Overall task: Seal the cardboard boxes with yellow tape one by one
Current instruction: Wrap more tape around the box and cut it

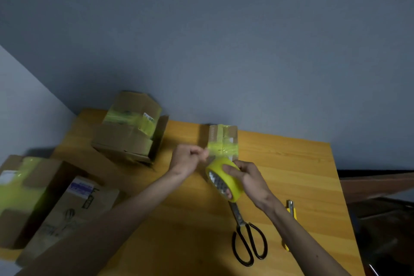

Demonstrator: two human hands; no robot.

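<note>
A small cardboard box (224, 139) with yellow tape across it stands on the wooden table (291, 175), just beyond my hands. My right hand (248, 179) grips a roll of yellow tape (224, 181), held above the table in front of that box. My left hand (188, 159) pinches the loose end of the tape, pulled a short way to the left of the roll. A stack of taped boxes (132, 127) sits at the back left. More boxes (44, 204) lie at the near left, some with yellow tape.
Black-handled scissors (246, 237) lie on the table below the roll, blades pointing away from me. A yellow utility knife (291, 210) lies to their right, partly hidden by my right forearm. A grey wall rises behind the table. Dark furniture stands off the right edge.
</note>
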